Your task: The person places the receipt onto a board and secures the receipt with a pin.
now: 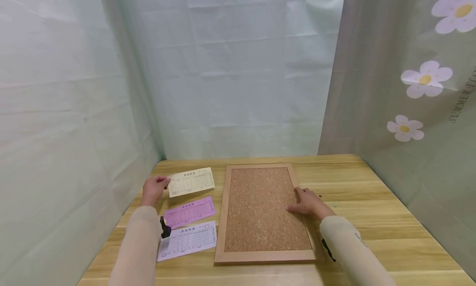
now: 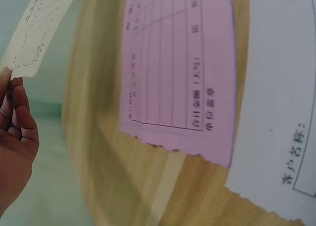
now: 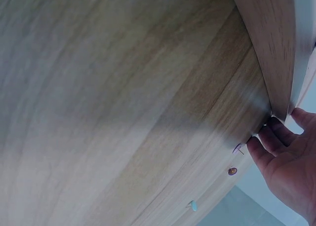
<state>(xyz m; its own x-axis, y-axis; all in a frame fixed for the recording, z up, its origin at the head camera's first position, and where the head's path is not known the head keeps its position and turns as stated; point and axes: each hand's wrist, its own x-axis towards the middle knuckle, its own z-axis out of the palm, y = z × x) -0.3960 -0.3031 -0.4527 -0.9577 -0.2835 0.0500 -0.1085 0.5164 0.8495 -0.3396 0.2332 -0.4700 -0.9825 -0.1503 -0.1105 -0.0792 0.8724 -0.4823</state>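
At the back left in the head view, my left hand pinches the left end of a pale yellow receipt slip between thumb and fingers. In the left wrist view that slip stands tilted up from the fingertips. A framed corkboard lies on the table with its bare cork side up. My right hand grips its right frame edge, thumb over the top and fingers against the outer side. Below the yellow slip lie a pink slip and a white slip, one under the other.
Right of the board, near my right fingers, several thumbtacks lie on the wooden table: a purple tack, a brown tack and a pale green tack. Pale curtains hang round the table's back and sides.
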